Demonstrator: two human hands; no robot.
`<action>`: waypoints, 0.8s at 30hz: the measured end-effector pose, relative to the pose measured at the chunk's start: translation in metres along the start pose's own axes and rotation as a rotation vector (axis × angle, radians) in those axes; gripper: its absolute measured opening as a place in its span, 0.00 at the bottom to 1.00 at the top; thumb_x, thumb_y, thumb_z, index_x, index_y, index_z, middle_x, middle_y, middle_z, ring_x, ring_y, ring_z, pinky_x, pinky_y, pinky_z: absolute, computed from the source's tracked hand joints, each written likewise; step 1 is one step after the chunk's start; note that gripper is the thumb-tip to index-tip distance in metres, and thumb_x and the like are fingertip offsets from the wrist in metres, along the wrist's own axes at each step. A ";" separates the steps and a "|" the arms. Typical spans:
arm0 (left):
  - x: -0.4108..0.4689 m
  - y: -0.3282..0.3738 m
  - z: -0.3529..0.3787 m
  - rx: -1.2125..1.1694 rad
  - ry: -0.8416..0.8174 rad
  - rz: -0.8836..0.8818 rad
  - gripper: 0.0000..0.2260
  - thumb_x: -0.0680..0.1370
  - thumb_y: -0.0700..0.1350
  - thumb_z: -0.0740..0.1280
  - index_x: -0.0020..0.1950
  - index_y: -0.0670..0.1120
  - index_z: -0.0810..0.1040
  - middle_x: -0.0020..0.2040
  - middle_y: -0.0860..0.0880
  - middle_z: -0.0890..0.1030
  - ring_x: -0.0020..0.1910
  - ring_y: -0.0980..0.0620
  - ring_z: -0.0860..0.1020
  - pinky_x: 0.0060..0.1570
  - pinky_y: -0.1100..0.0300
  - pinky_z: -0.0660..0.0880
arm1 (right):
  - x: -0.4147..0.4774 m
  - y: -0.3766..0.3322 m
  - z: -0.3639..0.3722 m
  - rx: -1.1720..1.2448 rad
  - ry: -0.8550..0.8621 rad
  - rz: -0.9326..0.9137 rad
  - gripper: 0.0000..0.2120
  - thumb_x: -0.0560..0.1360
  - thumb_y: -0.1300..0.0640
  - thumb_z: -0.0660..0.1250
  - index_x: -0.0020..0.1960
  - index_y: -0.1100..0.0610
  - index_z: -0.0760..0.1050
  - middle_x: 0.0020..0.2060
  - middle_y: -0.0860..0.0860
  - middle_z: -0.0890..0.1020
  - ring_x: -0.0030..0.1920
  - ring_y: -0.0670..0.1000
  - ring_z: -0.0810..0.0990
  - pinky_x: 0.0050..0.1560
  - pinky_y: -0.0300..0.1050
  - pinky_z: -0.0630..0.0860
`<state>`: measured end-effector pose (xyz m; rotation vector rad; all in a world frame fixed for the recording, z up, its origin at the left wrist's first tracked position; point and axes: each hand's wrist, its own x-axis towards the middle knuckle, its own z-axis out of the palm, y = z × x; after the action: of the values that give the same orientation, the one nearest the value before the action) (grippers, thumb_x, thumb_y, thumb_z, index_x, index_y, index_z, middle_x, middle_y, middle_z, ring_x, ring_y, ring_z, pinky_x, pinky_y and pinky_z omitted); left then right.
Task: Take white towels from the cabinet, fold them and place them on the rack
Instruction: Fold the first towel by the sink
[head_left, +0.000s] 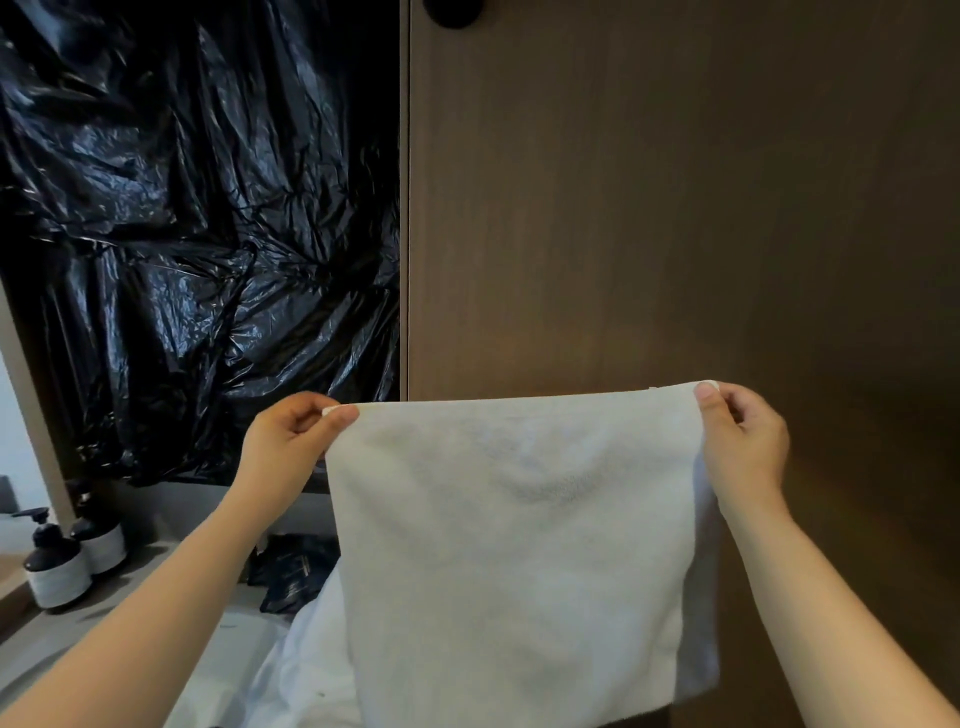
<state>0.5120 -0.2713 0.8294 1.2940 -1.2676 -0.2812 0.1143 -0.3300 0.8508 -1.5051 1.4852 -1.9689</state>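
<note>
Head: both hands (291, 441) (743, 441) pinch towel (514, 545) corners

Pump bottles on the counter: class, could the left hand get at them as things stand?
Probably not yet: the left hand pinches the white towel; once freed, nothing visible blocks the pump bottles.

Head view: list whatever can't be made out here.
Towel: lower left corner cut off by the frame's bottom edge.
White cloth: mostly hidden behind the towel.
Dark packets: partly behind the towel; print too small.
Black knob: cut off by the top edge.
Rack: outside the view.
</note>
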 end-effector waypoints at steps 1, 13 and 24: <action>0.004 0.004 -0.001 -0.031 0.002 -0.014 0.03 0.75 0.50 0.71 0.44 0.52 0.81 0.37 0.42 0.81 0.34 0.52 0.79 0.32 0.67 0.75 | 0.002 -0.001 0.000 0.002 0.009 0.002 0.05 0.80 0.50 0.63 0.50 0.49 0.77 0.41 0.38 0.78 0.42 0.40 0.76 0.42 0.33 0.69; 0.024 0.048 0.000 -0.212 0.041 0.000 0.06 0.81 0.51 0.62 0.50 0.52 0.78 0.43 0.46 0.82 0.43 0.45 0.81 0.45 0.50 0.77 | 0.007 -0.021 -0.007 0.142 0.020 0.021 0.09 0.81 0.46 0.60 0.51 0.48 0.76 0.44 0.43 0.79 0.46 0.43 0.77 0.43 0.39 0.73; 0.034 0.028 0.012 0.188 0.025 0.004 0.06 0.82 0.50 0.60 0.53 0.50 0.74 0.42 0.49 0.78 0.41 0.54 0.75 0.37 0.59 0.69 | 0.006 -0.001 0.009 0.030 -0.035 0.104 0.07 0.81 0.51 0.62 0.51 0.53 0.75 0.42 0.45 0.78 0.45 0.48 0.77 0.42 0.41 0.71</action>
<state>0.5018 -0.2942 0.8674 1.4496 -1.2991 -0.1450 0.1192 -0.3390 0.8546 -1.4129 1.4813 -1.8873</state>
